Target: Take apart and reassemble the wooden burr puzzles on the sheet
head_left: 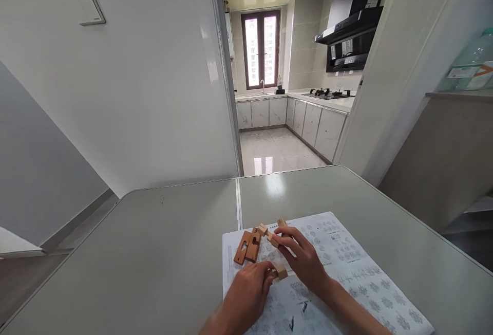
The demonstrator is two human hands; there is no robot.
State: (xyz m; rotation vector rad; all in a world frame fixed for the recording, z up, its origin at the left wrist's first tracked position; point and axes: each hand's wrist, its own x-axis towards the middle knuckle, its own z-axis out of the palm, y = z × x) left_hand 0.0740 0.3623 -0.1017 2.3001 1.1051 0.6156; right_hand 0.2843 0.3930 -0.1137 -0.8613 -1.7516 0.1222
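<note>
My left hand (249,286) is closed, its thumb and fingertips pinching a pale wooden puzzle piece (282,272) just above the printed sheet (331,237). My right hand (302,255) reaches in from the right, its fingers closed on another pale notched wooden piece (273,241). A small pale block (262,229) touches or nearly touches that piece. Behind the right fingertips, one more wooden piece (282,222) is partly hidden. Two flat brown wooden pieces with cut-outs, a left one (242,247) and a right one (253,245), lie side by side on the sheet.
The sheet carries many small line diagrams and rests on a grey-green table (173,253) with a pale seam (238,204) across it. Beyond the far edge, a doorway opens to a kitchen with a gas stove (329,93). A large plastic bottle (475,62) stands on a ledge at right.
</note>
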